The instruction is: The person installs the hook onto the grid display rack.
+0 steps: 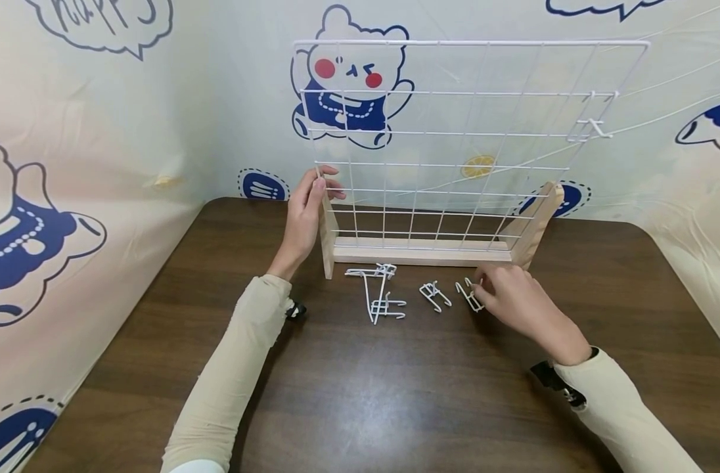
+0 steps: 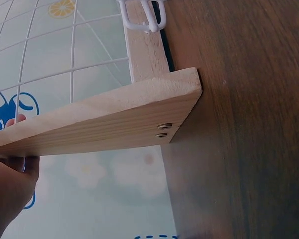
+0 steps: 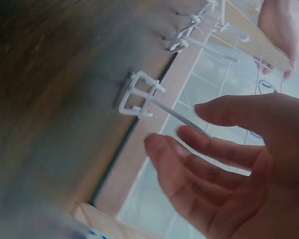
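Note:
A white wire grid rack (image 1: pixel 422 190) stands on two pale wooden side legs joined by a wooden base bar. My left hand (image 1: pixel 303 213) grips the upper part of its left wooden leg (image 2: pixel 104 114), thumb on the near side and fingers round behind. Just in front of the rack's right end, my right hand (image 1: pixel 516 295) reaches down to a white wire hook (image 1: pixel 469 297). In the right wrist view, thumb and fingers stand apart on either side of that hook's long prong (image 3: pixel 182 119). Another small white hook (image 1: pixel 435 297) lies to its left.
Several more white hooks (image 1: pixel 379 307) lie in a loose cluster near the left leg. One white hook (image 1: pixel 593 125) hangs on the grid's upper right. The brown wooden table (image 1: pixel 360 394) meets a cartoon-printed cloth (image 1: pixel 247 98) behind and at the sides.

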Motion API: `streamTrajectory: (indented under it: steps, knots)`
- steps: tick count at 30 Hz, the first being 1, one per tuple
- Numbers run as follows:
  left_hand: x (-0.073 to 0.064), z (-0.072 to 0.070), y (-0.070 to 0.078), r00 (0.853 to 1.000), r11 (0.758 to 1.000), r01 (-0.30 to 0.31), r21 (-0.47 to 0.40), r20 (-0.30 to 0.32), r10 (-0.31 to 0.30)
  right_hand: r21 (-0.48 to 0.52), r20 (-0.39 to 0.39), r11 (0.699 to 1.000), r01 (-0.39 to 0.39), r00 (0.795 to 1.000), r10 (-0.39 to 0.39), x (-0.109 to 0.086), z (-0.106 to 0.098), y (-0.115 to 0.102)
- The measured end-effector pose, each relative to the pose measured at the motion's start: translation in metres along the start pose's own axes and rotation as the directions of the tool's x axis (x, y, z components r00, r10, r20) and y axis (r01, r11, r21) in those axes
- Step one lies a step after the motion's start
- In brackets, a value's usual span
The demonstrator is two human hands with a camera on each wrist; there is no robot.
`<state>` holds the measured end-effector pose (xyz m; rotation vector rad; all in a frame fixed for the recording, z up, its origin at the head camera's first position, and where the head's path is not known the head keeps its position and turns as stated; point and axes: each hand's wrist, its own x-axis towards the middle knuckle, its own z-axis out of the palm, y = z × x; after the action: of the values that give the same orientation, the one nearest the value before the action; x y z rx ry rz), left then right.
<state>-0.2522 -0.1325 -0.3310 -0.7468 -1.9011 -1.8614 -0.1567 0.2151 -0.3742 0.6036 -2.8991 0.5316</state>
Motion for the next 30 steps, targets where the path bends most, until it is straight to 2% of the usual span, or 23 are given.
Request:
streamTrajectory:
  steps: [3, 5, 7, 9, 12, 15, 18, 21, 24, 30]
  knots:
    - [0.0, 0.001, 0.004, 1.0, 1.0, 0.0, 0.011, 0.0, 0.0, 0.181, 0.037, 0.983, -0.003, 0.999, -0.004, 0.003, 0.001, 0.006]
    - [0.0, 0.001, 0.003, 1.0, 1.0, 0.004, 0.014, -0.002, -0.003, 0.338, 0.093, 0.941, -0.028, 0.996, -0.004, 0.005, 0.002, 0.011]
    - [-0.001, 0.001, 0.003, 1.0, 1.0, 0.003, 0.011, -0.003, -0.003, 0.487, 0.158, 0.87, -0.074, 0.987, -0.004, 0.006, 0.005, 0.016]
    - [-0.001, 0.001, 0.002, 1.0, 1.0, 0.001, 0.009, -0.004, -0.001, 0.607, 0.222, 0.784, -0.131, 0.975, -0.009, 0.007, 0.007, 0.022]
    - [-0.001, 0.0, 0.0, 1.0, 1.0, -0.004, 0.009, -0.002, 0.004, 0.711, 0.295, 0.676, -0.193, 0.955, -0.039, 0.008, 0.01, 0.03]
    - [-0.001, 0.0, 0.0, 1.0, 1.0, -0.007, 0.005, -0.001, 0.007, 0.764, 0.357, 0.597, -0.245, 0.931, -0.075, 0.009, 0.013, 0.035]
    - [0.0, 0.0, 0.0, 1.0, 1.0, -0.009, 0.001, 0.0, 0.009, 0.796, 0.398, 0.538, -0.278, 0.91, -0.118, 0.009, 0.017, 0.039]
    - [0.0, 0.0, 0.001, 1.0, 1.0, -0.004, 0.004, 0.0, 0.004, 0.815, 0.424, 0.492, -0.305, 0.893, -0.149, 0.009, 0.022, 0.042]
    - [-0.001, 0.001, 0.002, 1.0, 1.0, 0.003, 0.006, 0.0, -0.003, 0.826, 0.433, 0.466, -0.316, 0.886, -0.167, 0.009, 0.025, 0.044]
    - [-0.002, 0.001, 0.003, 1.0, 1.0, 0.007, 0.014, 0.002, -0.007, 0.858, 0.397, 0.424, -0.289, 0.898, -0.191, 0.008, 0.019, 0.042]
